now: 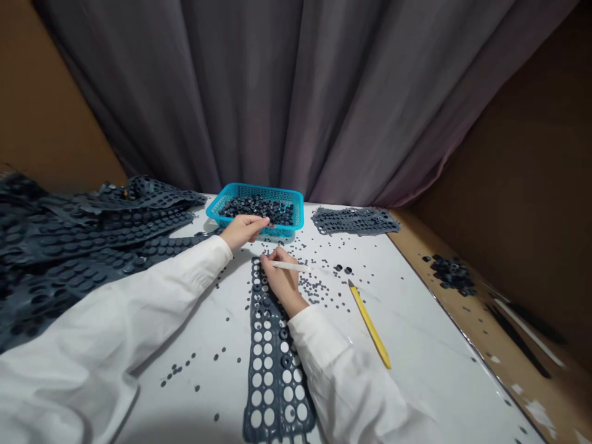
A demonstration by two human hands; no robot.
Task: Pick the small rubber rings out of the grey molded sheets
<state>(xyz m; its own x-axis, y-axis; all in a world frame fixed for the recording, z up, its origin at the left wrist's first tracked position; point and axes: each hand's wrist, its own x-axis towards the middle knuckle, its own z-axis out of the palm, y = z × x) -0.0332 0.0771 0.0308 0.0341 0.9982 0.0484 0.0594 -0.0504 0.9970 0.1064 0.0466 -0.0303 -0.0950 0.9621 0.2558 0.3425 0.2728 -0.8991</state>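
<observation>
My left hand (244,230) is in front of the near rim of a turquoise plastic basket (222,223), its thumb and fingers pinched together. Whatever it may hold is too small to make out. Small dark rubber pieces (259,206) fill the basket. My right hand (284,277) grips a slim white stick (291,266), which points to the right. Beneath that hand lies a long dark rubber sheet (276,364) with rows of round holes. A few round pieces (286,361) still sit in the sheet, while white tabletop shows through many of its holes.
Stacked rubber sheets (115,240) cover the left side. Another perforated sheet (356,220) lies at the back right. A yellow pen-shaped tool (370,324) rests on the white table (407,345), among scattered small black discs. Dark pieces (451,275) are heaped on the brown surface at right.
</observation>
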